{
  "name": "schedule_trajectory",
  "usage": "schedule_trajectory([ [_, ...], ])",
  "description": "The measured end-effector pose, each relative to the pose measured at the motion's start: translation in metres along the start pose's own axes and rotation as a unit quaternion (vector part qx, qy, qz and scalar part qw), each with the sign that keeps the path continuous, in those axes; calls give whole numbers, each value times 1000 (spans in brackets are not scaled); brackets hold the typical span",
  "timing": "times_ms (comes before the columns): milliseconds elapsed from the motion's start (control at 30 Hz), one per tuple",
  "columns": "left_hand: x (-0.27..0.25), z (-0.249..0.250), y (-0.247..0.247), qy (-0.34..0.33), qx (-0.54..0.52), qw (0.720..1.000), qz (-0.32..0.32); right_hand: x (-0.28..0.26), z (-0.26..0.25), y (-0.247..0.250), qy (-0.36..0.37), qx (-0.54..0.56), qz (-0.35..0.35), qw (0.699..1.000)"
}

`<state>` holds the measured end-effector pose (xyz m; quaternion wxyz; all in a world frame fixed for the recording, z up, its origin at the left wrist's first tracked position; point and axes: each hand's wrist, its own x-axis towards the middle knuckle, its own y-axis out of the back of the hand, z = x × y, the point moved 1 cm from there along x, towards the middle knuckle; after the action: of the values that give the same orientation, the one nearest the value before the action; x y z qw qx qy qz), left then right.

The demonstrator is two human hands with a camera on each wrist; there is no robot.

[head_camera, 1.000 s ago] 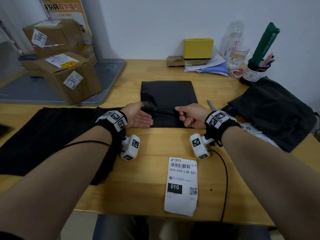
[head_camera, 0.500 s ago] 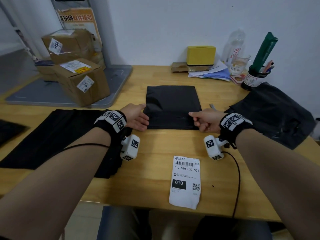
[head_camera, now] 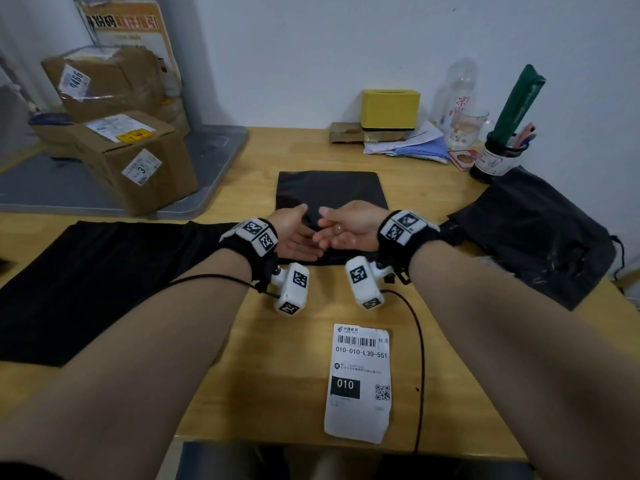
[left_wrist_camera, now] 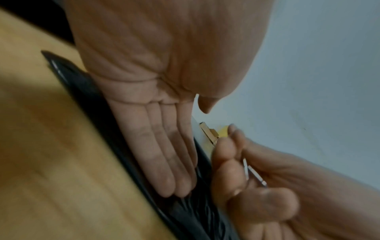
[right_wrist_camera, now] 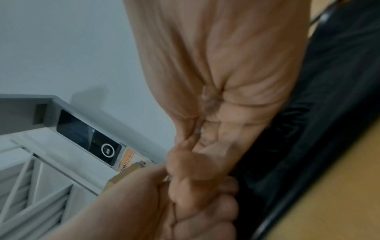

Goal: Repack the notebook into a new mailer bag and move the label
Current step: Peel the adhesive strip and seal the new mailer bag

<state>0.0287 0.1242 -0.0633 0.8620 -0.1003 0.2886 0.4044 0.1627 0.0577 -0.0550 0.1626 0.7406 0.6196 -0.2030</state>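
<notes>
A flat black mailer bag (head_camera: 329,188) lies mid-table; no notebook shows. My two hands meet over its near edge. My left hand (head_camera: 298,237) is flat, fingers straight, lying along the bag (left_wrist_camera: 102,113) in the left wrist view. My right hand (head_camera: 346,230) faces it with curled fingers and pinches a thin pale strip (left_wrist_camera: 254,174) between thumb and forefinger. The white shipping label (head_camera: 358,382) lies loose near the table's front edge, apart from both hands. A crumpled black bag (head_camera: 530,237) sits at the right.
A stack of flat black mailers (head_camera: 86,282) lies at the left. Cardboard boxes (head_camera: 138,161) stand on a grey tray (head_camera: 214,147) at the back left. A yellow box (head_camera: 389,109), papers, a bottle and a pen cup (head_camera: 495,161) line the wall.
My right hand has come back left from the bag's near right corner, and my left hand has moved right. They now meet at the middle of the bag's near edge.
</notes>
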Motion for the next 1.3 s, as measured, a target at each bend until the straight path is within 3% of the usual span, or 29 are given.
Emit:
schedule_trajectory([
  [167,8,-6,-2,1,-28,999,37,9,16,-3,-30,36,-27,999],
  [433,6,-13,5,13,-57,998,31,-1,26,23,-55,38,-18,998],
  [700,-8,-19,11,16,-61,997,44,-22,30,57,-65,17,89,994],
  [1067,-26,-22,25,9,-50,993,102,-59,41,64,-69,161,187,967],
  [1300,-36,-22,30,-4,-6,989,146,-57,29,55,-74,44,238,967],
])
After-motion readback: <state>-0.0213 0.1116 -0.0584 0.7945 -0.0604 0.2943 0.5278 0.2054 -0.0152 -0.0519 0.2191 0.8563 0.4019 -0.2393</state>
